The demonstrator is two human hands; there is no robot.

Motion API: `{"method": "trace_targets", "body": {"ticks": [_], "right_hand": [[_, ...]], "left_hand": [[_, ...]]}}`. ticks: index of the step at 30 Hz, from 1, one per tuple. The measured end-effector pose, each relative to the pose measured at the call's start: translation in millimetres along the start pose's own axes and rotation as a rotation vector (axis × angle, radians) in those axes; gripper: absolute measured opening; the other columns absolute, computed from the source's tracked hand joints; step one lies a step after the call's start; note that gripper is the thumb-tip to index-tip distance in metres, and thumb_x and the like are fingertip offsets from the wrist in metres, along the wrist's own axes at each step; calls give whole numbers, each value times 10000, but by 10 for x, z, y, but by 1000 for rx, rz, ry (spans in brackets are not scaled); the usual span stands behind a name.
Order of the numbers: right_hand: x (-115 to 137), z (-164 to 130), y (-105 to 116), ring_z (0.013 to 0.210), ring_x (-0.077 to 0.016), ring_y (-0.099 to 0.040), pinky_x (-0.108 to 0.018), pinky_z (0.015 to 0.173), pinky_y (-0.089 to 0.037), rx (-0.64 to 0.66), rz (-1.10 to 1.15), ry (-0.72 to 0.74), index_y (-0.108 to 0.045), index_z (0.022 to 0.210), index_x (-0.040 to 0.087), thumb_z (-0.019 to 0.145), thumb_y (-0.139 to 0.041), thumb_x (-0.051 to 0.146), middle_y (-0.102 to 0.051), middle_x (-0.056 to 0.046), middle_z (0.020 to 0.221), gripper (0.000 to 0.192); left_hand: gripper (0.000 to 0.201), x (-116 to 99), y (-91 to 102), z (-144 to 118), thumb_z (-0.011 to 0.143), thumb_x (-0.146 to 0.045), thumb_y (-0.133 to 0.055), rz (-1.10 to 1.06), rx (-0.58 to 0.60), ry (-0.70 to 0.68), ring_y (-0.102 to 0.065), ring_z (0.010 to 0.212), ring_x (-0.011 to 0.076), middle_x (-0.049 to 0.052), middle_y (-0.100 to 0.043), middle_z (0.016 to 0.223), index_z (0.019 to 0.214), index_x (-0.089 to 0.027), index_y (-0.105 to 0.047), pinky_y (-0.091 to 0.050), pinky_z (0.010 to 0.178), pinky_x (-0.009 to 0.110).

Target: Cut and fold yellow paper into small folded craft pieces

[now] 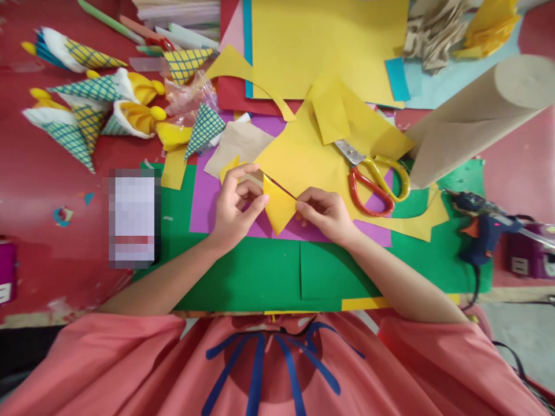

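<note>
Between my hands is a small folded piece of yellow paper [278,205], its point facing down toward me. My left hand [238,202] pinches its left side between thumb and fingers. At its right corner, my right hand [324,212] grips the edge with fingertips. Right behind it lies a large sheet of yellow paper [299,150], with purple paper [208,214] and a green sheet [243,271] underneath. Scissors with one red and one yellow handle [370,179] rest on the yellow paper, to the right of my right hand.
Patterned paper cones [89,92] lie at the left. A blurred-out white rectangular object [132,219] sits nearer. On the right are a brown paper roll [477,121] and a blue glue gun [483,231]. A stack of yellow sheets [329,46] lies at the back.
</note>
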State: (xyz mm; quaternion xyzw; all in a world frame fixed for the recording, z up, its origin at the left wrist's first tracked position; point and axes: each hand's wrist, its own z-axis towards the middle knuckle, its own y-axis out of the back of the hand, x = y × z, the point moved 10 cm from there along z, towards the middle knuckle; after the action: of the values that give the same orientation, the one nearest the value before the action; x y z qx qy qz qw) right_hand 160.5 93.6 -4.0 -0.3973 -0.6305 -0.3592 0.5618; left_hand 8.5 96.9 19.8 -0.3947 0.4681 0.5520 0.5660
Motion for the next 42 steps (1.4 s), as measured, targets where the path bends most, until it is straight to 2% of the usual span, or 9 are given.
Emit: {"method": "trace_targets", "body": {"ticks": [9, 16, 22, 28, 38, 42], "right_hand": [[26, 2, -31, 515, -75, -547, -208, 506, -434, 22, -30, 20, -567, 763, 156, 873, -577, 293, -576, 15, 653, 176], [24, -1, -31, 534, -82, -513, -219, 511, -409, 34, -48, 11, -569, 763, 162, 869, -571, 309, -572, 7, 659, 182], [29, -1, -36, 561, -85, -481, -226, 524, -383, 40, -94, 23, -575, 762, 162, 859, -571, 310, -569, 1, 675, 178], [38, -1, -50, 552, -85, -457, -232, 524, -358, 61, -108, 31, -568, 747, 160, 852, -563, 263, -544, 11, 646, 147], [32, -2, -53, 578, -90, -469, -230, 540, -379, 70, -116, 35, -568, 751, 163, 848, -562, 275, -548, 8, 657, 148], [21, -5, -67, 558, -85, -461, -227, 525, -368, 87, -120, 24, -563, 742, 163, 833, -559, 243, -544, 11, 644, 122]], "left_hand": [[414, 25, 9, -1, 828, -359, -683, 45, -3, 36, -539, 608, 85, -41, -516, 660, 1196, -249, -528, -446, 539, 188], [393, -1, 40, 2, 820, -300, -695, 24, -32, 14, -539, 600, 83, -39, -534, 665, 1182, -257, -549, -458, 546, 191], [405, -2, 46, -15, 821, -356, -687, 72, -32, 4, -537, 606, 93, -39, -515, 655, 1189, -256, -549, -478, 571, 208], [372, 35, 74, 10, 832, -356, -672, 58, -51, 25, -575, 668, 95, -18, -582, 740, 1169, -253, -555, -487, 586, 199], [368, -26, 102, 4, 822, -290, -684, 76, -82, -24, -551, 636, 85, -38, -555, 701, 1167, -249, -565, -489, 610, 208], [360, -24, 125, 14, 821, -329, -684, 99, -100, -18, -575, 680, 93, -18, -594, 769, 1147, -235, -564, -496, 630, 218]]}}
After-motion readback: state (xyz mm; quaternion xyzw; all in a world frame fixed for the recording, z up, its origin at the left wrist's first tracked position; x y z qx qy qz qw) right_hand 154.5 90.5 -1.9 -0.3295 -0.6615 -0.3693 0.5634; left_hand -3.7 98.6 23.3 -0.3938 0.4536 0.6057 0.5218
